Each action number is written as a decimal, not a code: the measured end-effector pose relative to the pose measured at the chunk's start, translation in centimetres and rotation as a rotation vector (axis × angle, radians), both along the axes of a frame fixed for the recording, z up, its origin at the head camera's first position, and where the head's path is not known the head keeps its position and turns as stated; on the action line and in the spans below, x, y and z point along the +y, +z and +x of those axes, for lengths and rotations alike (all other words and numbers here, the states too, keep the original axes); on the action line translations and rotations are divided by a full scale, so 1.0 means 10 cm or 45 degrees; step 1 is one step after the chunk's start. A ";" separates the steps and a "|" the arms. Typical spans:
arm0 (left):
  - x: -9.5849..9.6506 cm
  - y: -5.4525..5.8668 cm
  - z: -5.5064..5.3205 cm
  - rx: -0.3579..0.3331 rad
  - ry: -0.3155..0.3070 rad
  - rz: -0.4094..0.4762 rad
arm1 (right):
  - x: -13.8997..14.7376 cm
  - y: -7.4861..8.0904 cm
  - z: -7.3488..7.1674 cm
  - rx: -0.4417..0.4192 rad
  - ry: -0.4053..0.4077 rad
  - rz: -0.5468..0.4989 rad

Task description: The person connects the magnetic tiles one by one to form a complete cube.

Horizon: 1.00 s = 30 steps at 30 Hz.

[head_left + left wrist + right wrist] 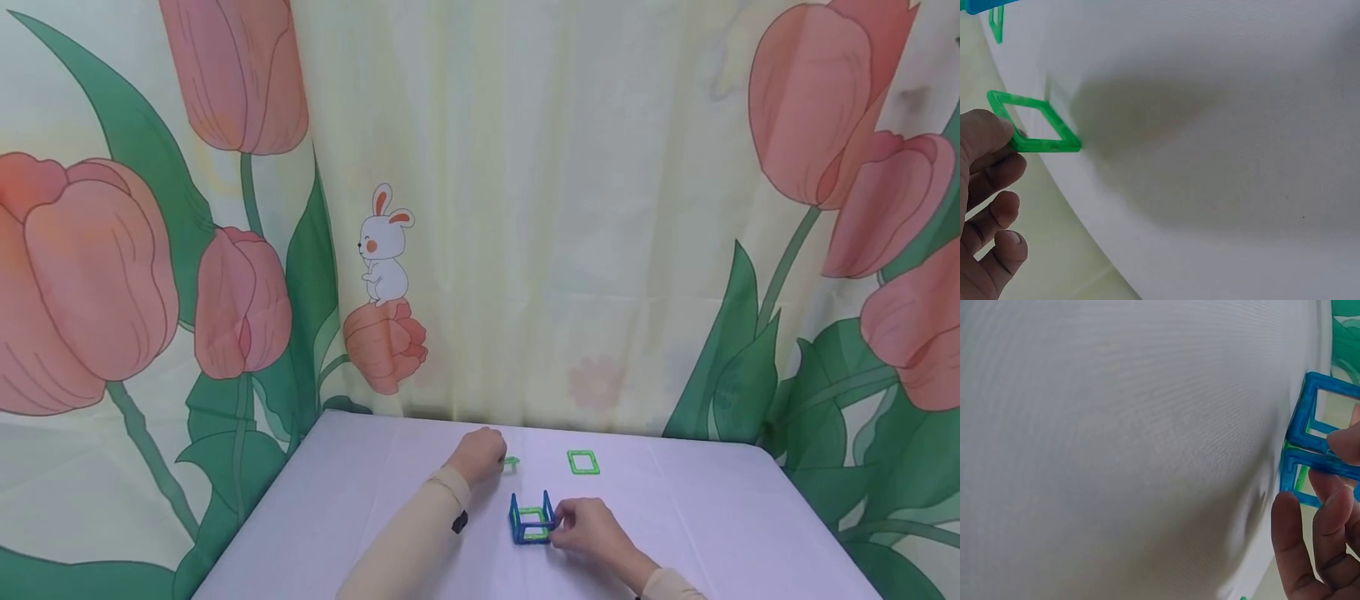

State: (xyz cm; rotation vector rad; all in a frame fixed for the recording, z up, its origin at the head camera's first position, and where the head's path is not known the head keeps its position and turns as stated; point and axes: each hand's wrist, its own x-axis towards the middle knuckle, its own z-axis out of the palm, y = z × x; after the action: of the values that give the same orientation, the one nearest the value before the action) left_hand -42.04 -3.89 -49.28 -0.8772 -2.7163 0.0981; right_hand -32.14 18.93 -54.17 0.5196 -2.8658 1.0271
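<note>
My left hand [480,454] pinches a green square magnetic tile frame [1047,145] by one corner between thumb and index finger, the tile tilted close over the table at the back. The other fingers curl loosely below it. Nearer to me stands an open-topped box of magnetic tiles [517,529], with blue square sides and a green square at its base. My right hand [592,527] is at its right side; in the right wrist view the thumb and fingers pinch the edge of a blue square tile [1300,419] there.
Another green square tile [585,472] lies flat on the white table [697,517], behind and right of the box. A curtain [525,250] printed with tulips and a rabbit hangs along the table's back edge.
</note>
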 end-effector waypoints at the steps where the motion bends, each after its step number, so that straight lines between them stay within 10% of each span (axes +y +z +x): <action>1: 0.00 0.00 0.01 -0.009 -0.007 0.008 | -0.01 -0.02 0.01 0.003 0.002 -0.002; 11: 0.03 0.04 -0.05 -0.311 0.022 0.050 | -0.08 0.00 0.03 -0.049 0.004 0.004; 19: 0.11 0.15 -0.12 -0.389 -0.060 0.080 | -0.07 0.07 -0.06 -0.063 -0.040 0.042; 30: 0.21 0.18 0.06 -0.540 -0.188 0.103 | -0.08 0.07 -0.03 -0.056 0.045 0.018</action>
State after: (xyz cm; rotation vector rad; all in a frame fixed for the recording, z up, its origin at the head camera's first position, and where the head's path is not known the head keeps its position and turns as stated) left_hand -41.45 -1.75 -47.49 -1.1855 -2.9949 -0.2555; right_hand -32.41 18.13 -53.45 0.5578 -2.9141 1.0373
